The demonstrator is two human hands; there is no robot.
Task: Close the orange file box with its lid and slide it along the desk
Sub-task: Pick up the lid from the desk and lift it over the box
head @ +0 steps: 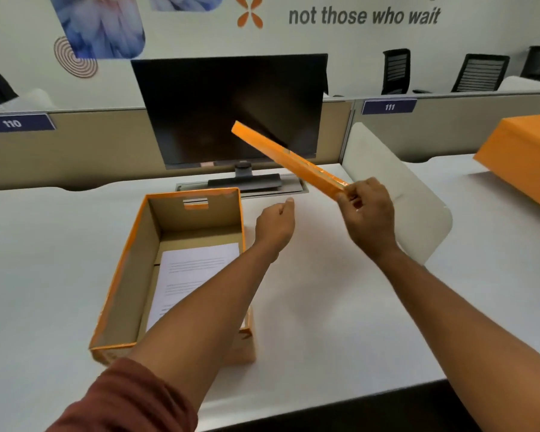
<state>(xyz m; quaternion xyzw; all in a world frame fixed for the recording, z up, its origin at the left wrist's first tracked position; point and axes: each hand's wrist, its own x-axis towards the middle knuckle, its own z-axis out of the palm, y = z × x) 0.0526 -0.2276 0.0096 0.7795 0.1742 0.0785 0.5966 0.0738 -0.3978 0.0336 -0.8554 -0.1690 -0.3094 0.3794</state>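
Observation:
The orange file box (pixel 131 263) stands open on the white desk at centre left, with a printed white sheet (pixel 187 275) lying on its bottom. My right hand (pixel 367 218) grips one corner of the orange lid (pixel 286 159), which hangs edge-on in the air in front of the monitor, tilted up to the left. My left hand (pixel 275 224) hovers to the right of the box's far corner, fingers loosely curled and holding nothing. My left forearm crosses over the box's near right side.
A dark monitor (pixel 231 110) on a stand sits behind the box. A white curved divider panel (pixel 396 194) stands to the right. Another orange box (pixel 524 157) rests at the far right. The desk's front edge (pixel 325 406) runs close below my arms.

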